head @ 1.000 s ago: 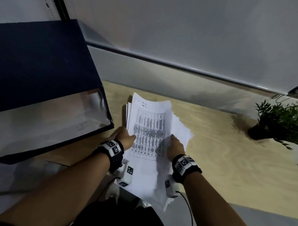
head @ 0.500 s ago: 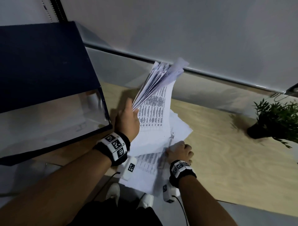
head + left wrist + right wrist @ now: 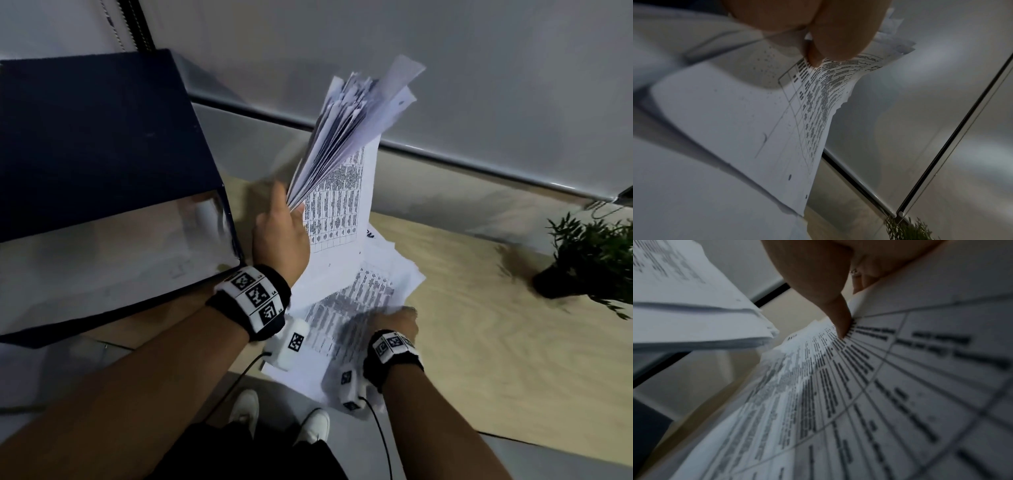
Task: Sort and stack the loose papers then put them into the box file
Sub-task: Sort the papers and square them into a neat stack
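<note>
1. Left hand (image 3: 279,236), at centre frame, pinches a fanned sheaf (image 3: 346,137) by its lower edge, thumb over the printed side; the sheets splay toward the upper middle.
2. Right hand (image 3: 394,320), lower centre, rests on the sheets (image 3: 370,294) lying on the table (image 3: 496,342); a fingertip (image 3: 842,331) presses the top page, but the other fingers are hidden, so its grip cannot be told.
3. To square the sheaf well, the person would likely tap its lower edge on the table while holding loosely, since the uneven tops look ready to slip.
4. Remaining sheets overhang the table's near edge and could slide off if released.
5. Box file (image 3: 102,178) stands open at the left, just beside the left wrist, its mouth unblocked.
6. Plant (image 3: 592,260), at the right edge, is well apart from the work.
</note>
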`<action>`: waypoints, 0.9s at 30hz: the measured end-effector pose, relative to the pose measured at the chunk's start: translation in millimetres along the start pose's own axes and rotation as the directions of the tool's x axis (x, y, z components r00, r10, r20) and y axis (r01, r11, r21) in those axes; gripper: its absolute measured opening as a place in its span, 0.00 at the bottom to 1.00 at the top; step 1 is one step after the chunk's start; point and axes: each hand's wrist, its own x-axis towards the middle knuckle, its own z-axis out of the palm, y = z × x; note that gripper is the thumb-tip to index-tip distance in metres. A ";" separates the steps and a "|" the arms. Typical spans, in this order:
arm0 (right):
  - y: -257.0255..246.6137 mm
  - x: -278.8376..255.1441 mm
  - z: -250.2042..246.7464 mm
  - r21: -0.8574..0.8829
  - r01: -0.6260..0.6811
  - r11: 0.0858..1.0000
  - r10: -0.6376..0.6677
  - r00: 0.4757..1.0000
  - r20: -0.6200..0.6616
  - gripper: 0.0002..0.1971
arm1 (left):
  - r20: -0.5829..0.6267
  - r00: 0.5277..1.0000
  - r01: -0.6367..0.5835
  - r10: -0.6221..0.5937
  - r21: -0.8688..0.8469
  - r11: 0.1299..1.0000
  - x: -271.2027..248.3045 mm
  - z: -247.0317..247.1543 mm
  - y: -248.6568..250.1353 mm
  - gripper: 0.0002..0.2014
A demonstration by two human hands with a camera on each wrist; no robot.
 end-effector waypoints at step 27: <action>-52.6 27.2 -69.4 0.197 0.379 0.904 -0.408 0.903 0.135 0.19 | 0.502 0.665 0.578 -0.553 0.124 0.807 -32.2 49.1 -123.5 0.33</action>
